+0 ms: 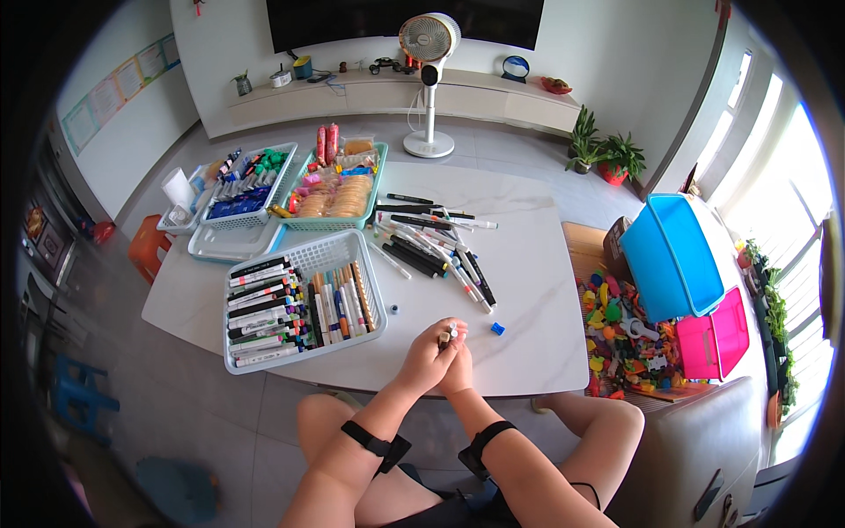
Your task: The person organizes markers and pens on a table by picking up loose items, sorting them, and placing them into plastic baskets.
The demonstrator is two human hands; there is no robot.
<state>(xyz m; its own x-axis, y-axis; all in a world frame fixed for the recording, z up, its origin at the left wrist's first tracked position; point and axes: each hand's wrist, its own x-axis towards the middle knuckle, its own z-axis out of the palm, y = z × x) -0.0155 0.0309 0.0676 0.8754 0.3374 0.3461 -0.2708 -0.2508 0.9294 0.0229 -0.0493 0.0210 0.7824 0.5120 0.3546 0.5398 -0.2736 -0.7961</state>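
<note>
Both my hands meet over the near edge of the marble-patterned table (528, 277). My left hand (428, 353) is closed around a few marker pens (449, 335), whose ends point up between the fingers. Pressed against it from the right, my right hand (460, 369) cups the same bundle; its fingers are partly hidden. Left of the hands, a pale plastic basket (305, 360) holds rows of markers in two groups. A loose pile of markers (429, 241) lies beyond the hands. A small blue object (497, 329) and a small dark cap (394, 309) rest on the tabletop.
Behind the marker basket stand a green basket of packaged snacks (377, 191), another basket with blue packets (287, 171) and a white lid (231, 241). Right of the table are scattered toys (620, 330), a blue bin (680, 257) and a pink bin (716, 336). A fan (429, 86) stands beyond.
</note>
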